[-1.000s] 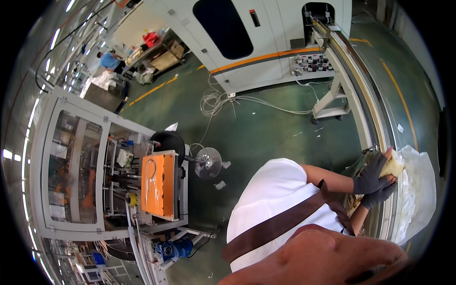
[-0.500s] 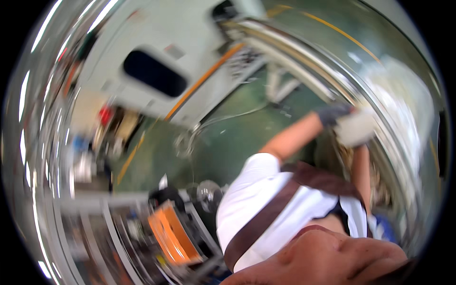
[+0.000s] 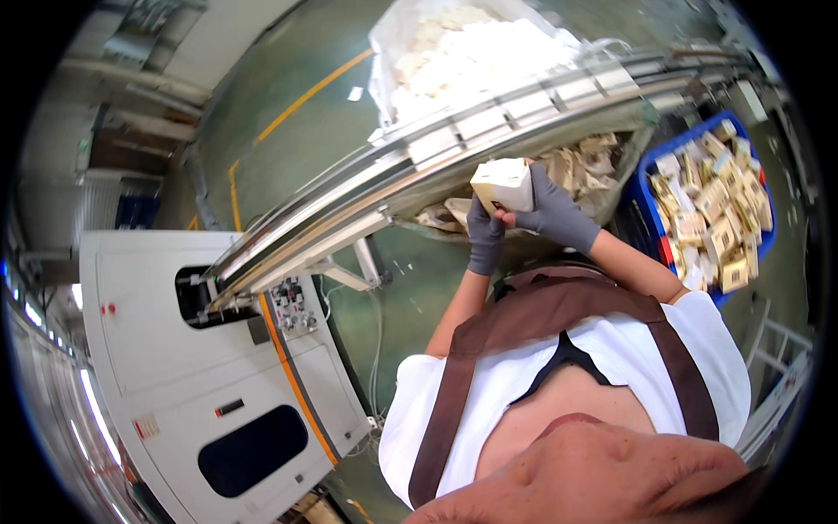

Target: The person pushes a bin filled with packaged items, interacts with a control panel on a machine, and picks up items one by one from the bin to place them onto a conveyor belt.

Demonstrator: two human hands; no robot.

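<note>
Seen from my remote post, the view has swung, bringing a blue crate (image 3: 644, 194) clear, right of the hands; left hand (image 3: 485, 234) and right hand (image 3: 559, 210) clasp a whitish pack (image 3: 502, 182) between them, handling, I judge, unfinished.

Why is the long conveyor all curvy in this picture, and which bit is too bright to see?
Head view: the fisheye lens bends the conveyor and leaves the corners black; head view: the white pile beyond it is so bright its middle washes out; head view: the pale packet in the left hand and right hand is bright too, but its shape shows.
</note>
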